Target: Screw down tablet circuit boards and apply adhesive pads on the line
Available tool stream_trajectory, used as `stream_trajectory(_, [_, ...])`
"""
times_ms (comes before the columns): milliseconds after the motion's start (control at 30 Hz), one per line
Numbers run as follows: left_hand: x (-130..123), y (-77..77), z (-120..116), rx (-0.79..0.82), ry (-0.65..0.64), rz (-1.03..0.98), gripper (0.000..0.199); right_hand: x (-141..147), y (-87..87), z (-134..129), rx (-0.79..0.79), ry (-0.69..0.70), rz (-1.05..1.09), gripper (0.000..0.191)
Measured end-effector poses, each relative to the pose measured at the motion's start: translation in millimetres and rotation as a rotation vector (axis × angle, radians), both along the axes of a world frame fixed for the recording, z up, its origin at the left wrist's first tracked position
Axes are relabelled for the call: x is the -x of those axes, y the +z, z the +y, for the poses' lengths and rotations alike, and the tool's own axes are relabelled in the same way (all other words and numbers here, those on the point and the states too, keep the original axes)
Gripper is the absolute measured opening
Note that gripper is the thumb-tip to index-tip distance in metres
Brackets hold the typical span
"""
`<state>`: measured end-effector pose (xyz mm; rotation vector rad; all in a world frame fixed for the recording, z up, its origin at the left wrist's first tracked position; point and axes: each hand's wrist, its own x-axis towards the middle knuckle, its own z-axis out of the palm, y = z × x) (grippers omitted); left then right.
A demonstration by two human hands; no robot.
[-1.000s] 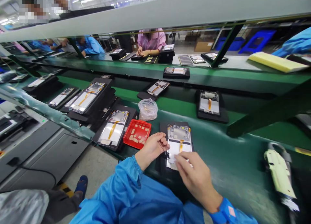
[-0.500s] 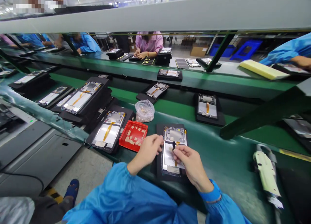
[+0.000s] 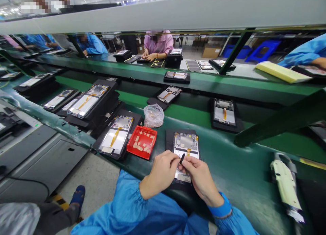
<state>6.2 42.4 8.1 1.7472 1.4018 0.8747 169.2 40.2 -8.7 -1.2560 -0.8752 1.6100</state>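
A small black piece (image 3: 182, 158), slim and elongated, is being pinched between the thumb and forefinger of the right hand (image 3: 200, 178), directly above the lower half of an opened tablet assembly (image 3: 185, 141); whether it is a connector or the tip of a tool cannot be told at this size. The left hand (image 3: 162, 171) is being held close against the right, its fingers (image 3: 171, 159) curled inward and partly hidden, so whether anything is being gripped by them cannot be told. The assembly is being supported flat on a black carrier (image 3: 169, 140), which is resting on a green conveyor belt (image 3: 224, 167), and an amber flex ribbon (image 3: 188, 150) is being routed down from the exposed board. The piece is judged to be light and stiff but easily dropped, so a fingertip hold at its ends is advised. The ribbon is judged to be thin and fragile, so the assembly should be taken by its frame edges only. Just left of the carrier, a red tray (image 3: 131, 137) of tan adhesive pieces (image 3: 141, 141) is being held within reach, with a clear plastic bag (image 3: 154, 115) lying beyond it.
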Motion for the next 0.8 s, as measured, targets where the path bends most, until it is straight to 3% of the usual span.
stream_trajectory(367, [-2.5,1.7,-2.8,0.024,-0.003,0.057,0.022,2.6,-8.4,-5.4,-0.058,-0.042,-0.094,0.032])
stream_trajectory(800, [-0.2,11.1,-5.4,0.180,0.053,-0.130,0.020,8.6,-8.2,-8.9,-0.035,-0.086,-0.055,0.037])
